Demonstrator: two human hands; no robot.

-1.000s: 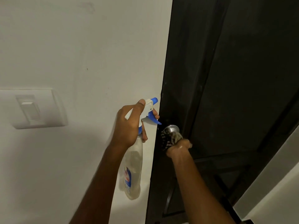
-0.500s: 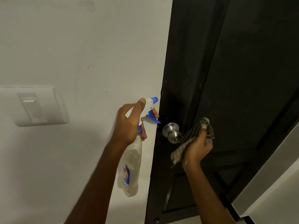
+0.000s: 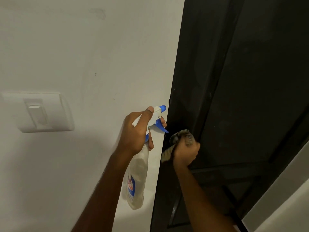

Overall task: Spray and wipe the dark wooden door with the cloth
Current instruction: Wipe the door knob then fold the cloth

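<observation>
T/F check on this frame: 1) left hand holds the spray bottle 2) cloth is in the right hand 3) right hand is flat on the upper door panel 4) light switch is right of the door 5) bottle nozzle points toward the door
1) True: the left hand has its grip closed on the spray bottle.
2) True: the right hand clutches the cloth.
3) False: it is balled around the cloth at the door knob, which is mostly covered.
4) False: the light switch sits on the white wall, left of the dark door.
5) True: the blue nozzle tip faces the door edge.
</observation>
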